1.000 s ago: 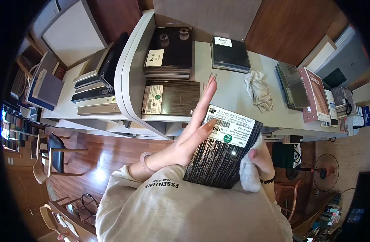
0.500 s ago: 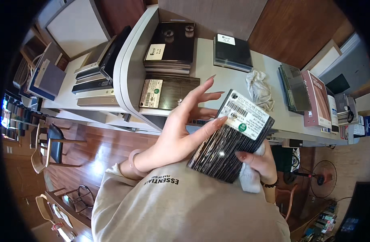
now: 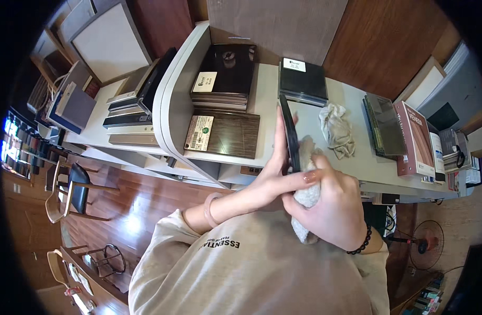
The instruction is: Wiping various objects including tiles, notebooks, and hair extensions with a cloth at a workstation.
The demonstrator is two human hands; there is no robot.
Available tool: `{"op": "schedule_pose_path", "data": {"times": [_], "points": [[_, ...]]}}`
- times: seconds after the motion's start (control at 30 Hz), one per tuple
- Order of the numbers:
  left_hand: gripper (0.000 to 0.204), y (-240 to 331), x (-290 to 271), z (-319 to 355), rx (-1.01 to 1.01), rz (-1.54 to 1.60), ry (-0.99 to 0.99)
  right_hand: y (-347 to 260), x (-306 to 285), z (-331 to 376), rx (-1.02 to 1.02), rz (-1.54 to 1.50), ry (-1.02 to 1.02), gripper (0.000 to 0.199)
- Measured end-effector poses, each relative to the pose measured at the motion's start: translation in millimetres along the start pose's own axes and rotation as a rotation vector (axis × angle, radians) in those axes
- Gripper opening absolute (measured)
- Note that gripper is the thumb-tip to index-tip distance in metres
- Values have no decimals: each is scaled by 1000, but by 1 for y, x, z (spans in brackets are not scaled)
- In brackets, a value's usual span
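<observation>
A dark sample panel [image 3: 289, 131] stands edge-on in front of my chest, its broad faces turned sideways. My left hand [image 3: 275, 181] grips it, with fingers along its left side and the thumb reaching across toward the right. In my right hand [image 3: 338, 207] is a bunched whitish cloth [image 3: 303, 231], which lies against the panel's right side. Beyond my hands, on the white counter [image 3: 268, 79], a brown wood-grain panel [image 3: 235, 135] with a label lies flat. Behind it rises a stack of glossy dark panels [image 3: 227, 65]. The held panel's label is out of sight.
A second crumpled cloth [image 3: 336, 130] lies on the counter, near a black panel stack [image 3: 304, 84]. Upright panels [image 3: 380, 123] and a red binder [image 3: 415, 139] stand at right. A curved white divider [image 3: 170, 89] splits the counter. A fan [image 3: 427, 244] is lower right, a chair [image 3: 79, 191] left.
The panel has turned from showing its striped, labelled face to standing edge-on. My right hand has come up from its lower edge with the cloth, and my left hand now grips it.
</observation>
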State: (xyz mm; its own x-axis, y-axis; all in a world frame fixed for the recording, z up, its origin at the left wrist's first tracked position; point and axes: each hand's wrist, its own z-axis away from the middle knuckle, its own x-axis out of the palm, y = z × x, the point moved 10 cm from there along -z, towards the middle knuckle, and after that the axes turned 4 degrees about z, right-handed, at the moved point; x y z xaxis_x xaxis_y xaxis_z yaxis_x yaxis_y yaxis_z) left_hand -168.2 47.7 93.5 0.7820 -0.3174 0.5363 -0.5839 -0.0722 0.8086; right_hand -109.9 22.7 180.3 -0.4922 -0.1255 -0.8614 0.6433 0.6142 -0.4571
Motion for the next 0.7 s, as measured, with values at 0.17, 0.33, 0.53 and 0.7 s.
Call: {"op": "schedule_pose_path", "data": {"times": [0.17,0.33,0.53,0.7], "points": [[92,4,21,1,-183,931,-247,-2,-22,8,-299,-198,-114,47],[84,-16,22,8,-282,1011,-97,64,-68,1,-138,-129,554,53],[86,-27,-8,13,-93,690,248,11,1,-27,-447,-13,213,52],[85,-37,-3,13,-192,871,185,-7,12,-1,-645,-46,48,39]]}}
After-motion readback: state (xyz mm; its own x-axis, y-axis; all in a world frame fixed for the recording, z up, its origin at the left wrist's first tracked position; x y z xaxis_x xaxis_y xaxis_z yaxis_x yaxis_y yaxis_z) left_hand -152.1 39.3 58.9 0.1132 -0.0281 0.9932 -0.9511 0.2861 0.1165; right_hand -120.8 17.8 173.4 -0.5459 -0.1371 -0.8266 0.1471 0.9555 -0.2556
